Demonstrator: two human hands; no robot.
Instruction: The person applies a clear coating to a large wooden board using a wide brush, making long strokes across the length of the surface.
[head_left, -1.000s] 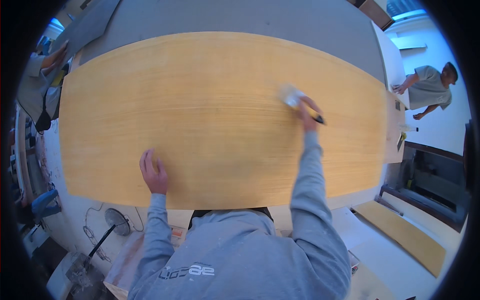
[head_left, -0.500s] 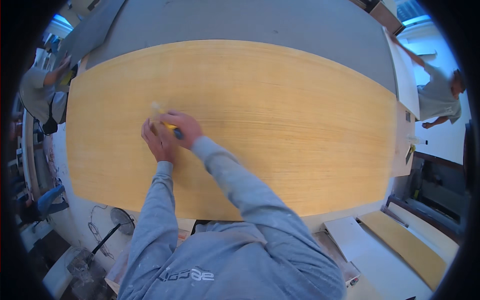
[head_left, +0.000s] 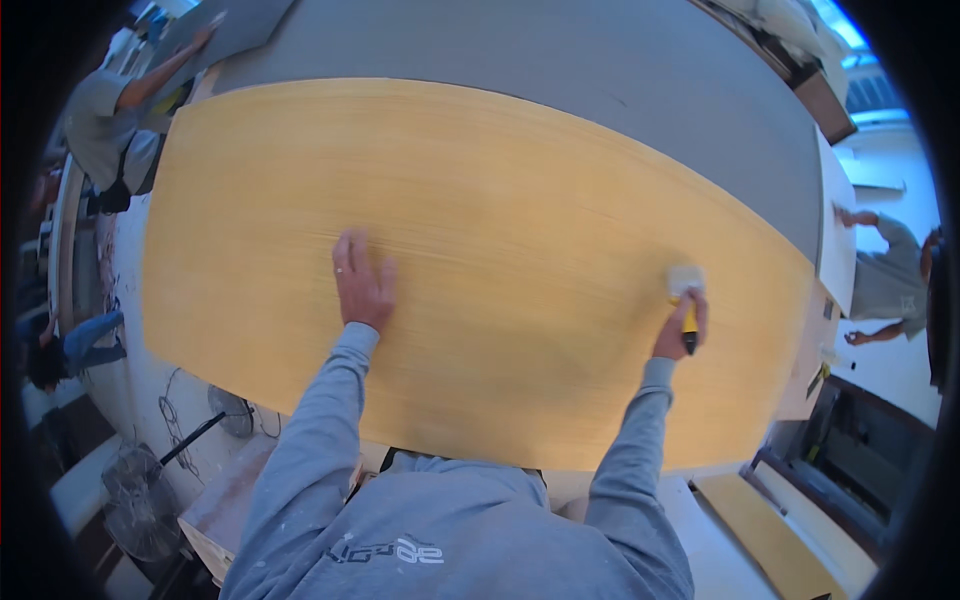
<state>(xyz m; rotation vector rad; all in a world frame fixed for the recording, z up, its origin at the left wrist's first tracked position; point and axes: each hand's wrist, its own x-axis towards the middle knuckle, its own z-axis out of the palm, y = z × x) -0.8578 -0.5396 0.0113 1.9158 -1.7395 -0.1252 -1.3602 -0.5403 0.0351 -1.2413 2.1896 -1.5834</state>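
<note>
Fingers of the right hand (head_left: 678,322) are wrapped around a brush (head_left: 686,298) with a yellow-and-black handle, its pale head pressed on the panel (head_left: 520,230) over at about 3 o'clock. Left hand (head_left: 362,282) lies flat, fingers spread, near the middle, holding nothing. That panel is a big yellowish wood sheet, fine straight grain, smooth, looking bowed by the lens. Behind it at 12 o'clock sits a flat grey board (head_left: 560,60). A person (head_left: 885,280) in grey is at 3 o'clock, another person (head_left: 110,120) at 10.
</note>
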